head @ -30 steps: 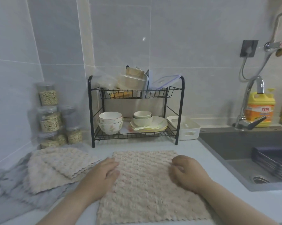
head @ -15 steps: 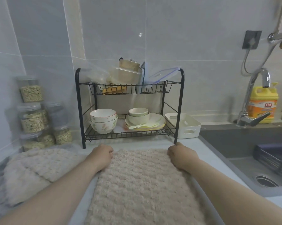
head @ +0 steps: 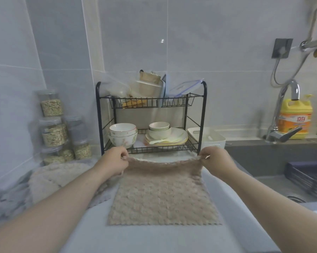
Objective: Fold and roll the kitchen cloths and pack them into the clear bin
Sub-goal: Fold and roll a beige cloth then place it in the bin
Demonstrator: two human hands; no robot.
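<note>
Beige nubby cloth (head: 163, 194) flat on counter (head: 154, 238), far corners lifted, pinched by left hand (head: 115, 159) and right hand (head: 215, 160).

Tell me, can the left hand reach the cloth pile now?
Probably yes once freed: the left hand pinches the beige cloth by a corner, and the cloth pile lies beside it, unobstructed.

Glossy pale grey tiles cover the wall (head: 62, 42) behind a white countertop (head: 154, 240), where a black two-tier wire rack (head: 201, 115) (crockery below, plastic containers above) stands between stacked clear jars (head: 51, 132) at left and a dark sink (head: 263, 161) with a chrome faucet (head: 280, 136) and a yellow detergent bottle (head: 296, 121) at right.
</note>
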